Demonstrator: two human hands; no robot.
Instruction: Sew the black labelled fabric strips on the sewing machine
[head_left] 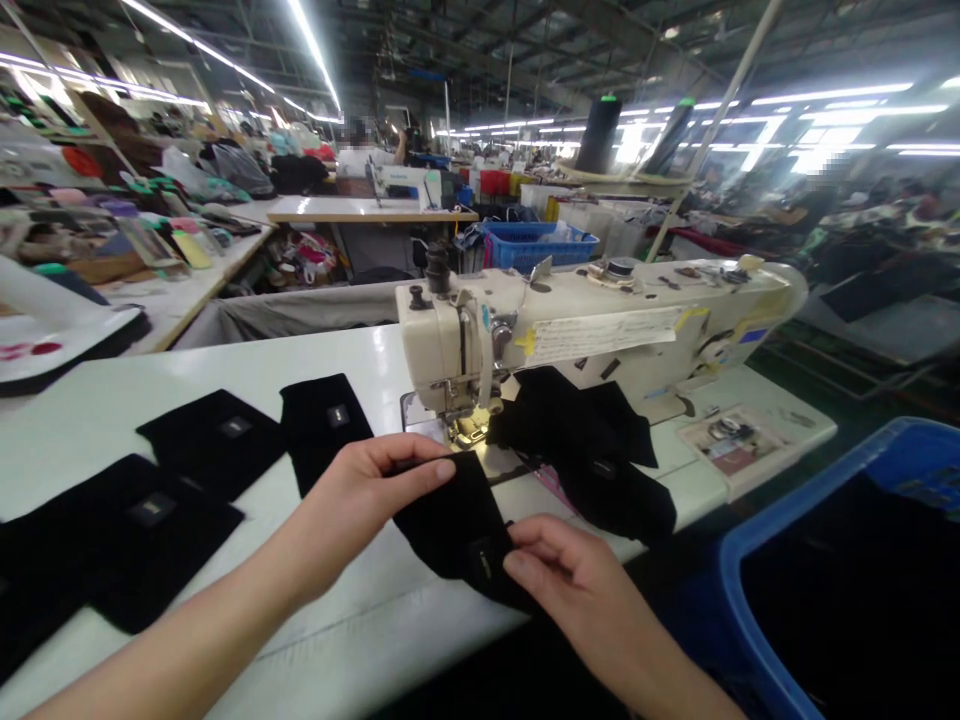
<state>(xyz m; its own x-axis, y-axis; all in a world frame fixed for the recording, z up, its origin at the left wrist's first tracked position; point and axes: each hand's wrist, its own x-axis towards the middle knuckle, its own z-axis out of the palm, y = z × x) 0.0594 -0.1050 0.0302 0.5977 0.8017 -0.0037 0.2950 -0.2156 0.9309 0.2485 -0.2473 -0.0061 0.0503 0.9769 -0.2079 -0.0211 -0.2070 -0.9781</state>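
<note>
Left hand: the far edge of a black cloth is pinched by it.
Right hand: the cloth's right edge is pinched, next to a small tag.
Black cloth: it is held over the white counter, near the sewing machine.
Black pieces: they are laid on the counter's left side.

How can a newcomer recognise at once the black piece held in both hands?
Find the cream sewing machine on the pale table. In front of its needle end, a black fabric piece is held between the left hand and the right hand. Unlike the other black pieces lying nearby, it alone is gripped, its small label beside the right hand.
</note>
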